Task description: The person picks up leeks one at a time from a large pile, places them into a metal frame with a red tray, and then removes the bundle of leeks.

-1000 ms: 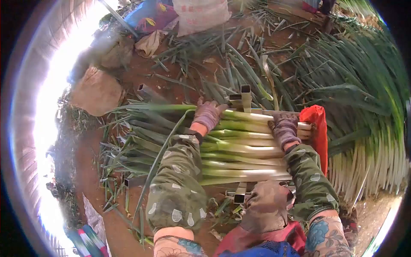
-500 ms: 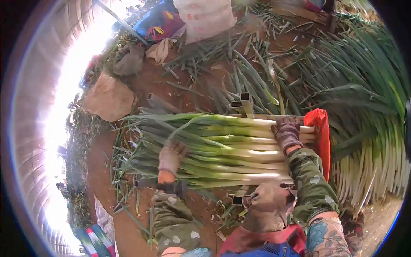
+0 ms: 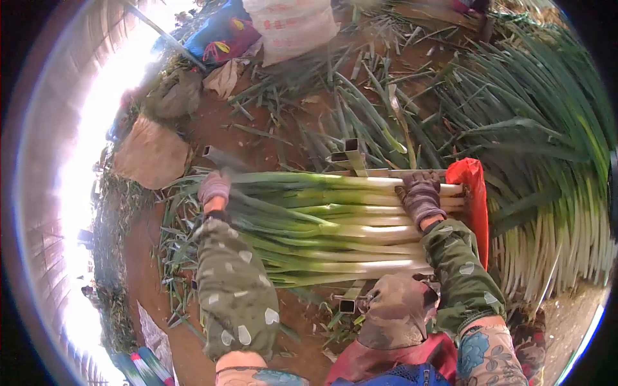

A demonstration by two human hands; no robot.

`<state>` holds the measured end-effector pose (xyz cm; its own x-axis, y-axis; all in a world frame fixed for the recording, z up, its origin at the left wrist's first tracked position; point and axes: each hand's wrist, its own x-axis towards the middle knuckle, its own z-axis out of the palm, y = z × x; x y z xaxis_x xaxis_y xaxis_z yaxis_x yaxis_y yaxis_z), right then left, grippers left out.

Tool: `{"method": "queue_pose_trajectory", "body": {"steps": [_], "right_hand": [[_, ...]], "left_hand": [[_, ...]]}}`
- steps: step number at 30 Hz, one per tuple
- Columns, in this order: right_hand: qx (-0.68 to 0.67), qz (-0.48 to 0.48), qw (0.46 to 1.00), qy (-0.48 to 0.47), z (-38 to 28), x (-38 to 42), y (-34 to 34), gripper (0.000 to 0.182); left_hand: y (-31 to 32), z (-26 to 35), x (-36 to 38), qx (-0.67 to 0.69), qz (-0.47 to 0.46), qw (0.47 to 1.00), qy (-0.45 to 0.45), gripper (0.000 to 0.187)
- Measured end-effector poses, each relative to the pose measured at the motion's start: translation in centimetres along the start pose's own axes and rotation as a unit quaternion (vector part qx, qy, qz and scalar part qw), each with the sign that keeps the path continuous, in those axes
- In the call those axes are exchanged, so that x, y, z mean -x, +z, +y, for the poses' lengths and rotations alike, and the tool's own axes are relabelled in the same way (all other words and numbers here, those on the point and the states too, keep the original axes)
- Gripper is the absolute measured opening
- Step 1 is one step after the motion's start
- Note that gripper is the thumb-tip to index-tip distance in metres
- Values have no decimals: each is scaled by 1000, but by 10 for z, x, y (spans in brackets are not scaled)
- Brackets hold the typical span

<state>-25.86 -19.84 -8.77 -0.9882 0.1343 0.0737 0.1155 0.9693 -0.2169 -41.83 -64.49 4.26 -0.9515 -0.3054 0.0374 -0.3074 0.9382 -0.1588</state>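
Large green onions (image 3: 360, 229) lie side by side in a layer on a metal frame, white ends to the right and leaves to the left. My left hand (image 3: 214, 186), in a worn glove, is closed round leaves at the far left edge of the layer. My right hand (image 3: 421, 196), also gloved, curls over the white stalks near the root end, fingers closed on the upper ones. Just right of it, a red sheet (image 3: 473, 193) stands along the frame's end, by the root ends. The undersides of both hands are hidden.
A big heap of green onions (image 3: 541, 148) fills the right side. A white sack (image 3: 291, 29) stands at the back. Cut leaves (image 3: 283, 96) litter the soil, and square metal tube ends (image 3: 351, 147) stick up behind the layer. A flat brown stone-like piece (image 3: 151, 151) lies left.
My left hand has moved left and away from me, from the middle of the leaves to their far left edge. My right hand stays on the white stalks. The view has shifted slightly.
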Motion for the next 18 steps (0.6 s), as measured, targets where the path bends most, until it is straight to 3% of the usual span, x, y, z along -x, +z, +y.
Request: {"method": "queue_pose_trajectory", "body": {"steps": [1,3,5,7,10,13,14,15,17,18], "right_hand": [[1,-3,1000,8,0,0,-1,42],[-34,-17,999,-2,0,-2,-6,41],[-7,9,1000,-9,4,-2,7,41],[-48,11,999,-11,6,-1,7,41],[8,-4,1000,9,2,-3,7,39],[-27,-19,999,8,-1,0,-9,40],[-28,-100,994,32,-4,-7,-18,40],[-23,-13,1000,15,-6,-3,-16,37],[-18,-149,988,39,-8,-11,-32,37],[-14,-147,988,54,-10,-13,-34,37]], "left_hand": [[-6,8,10,-1,-3,1000,8,56],[-27,39,57,37,53,994,87,39],[-15,75,101,123,2,949,289,27],[6,113,135,216,-2,842,494,32],[72,147,133,144,29,818,556,42],[73,146,129,125,-9,815,566,47],[73,147,130,113,-25,825,553,48],[71,147,129,116,-26,818,563,48],[67,148,126,134,-63,814,561,48],[65,150,127,116,-70,822,554,48]]}}
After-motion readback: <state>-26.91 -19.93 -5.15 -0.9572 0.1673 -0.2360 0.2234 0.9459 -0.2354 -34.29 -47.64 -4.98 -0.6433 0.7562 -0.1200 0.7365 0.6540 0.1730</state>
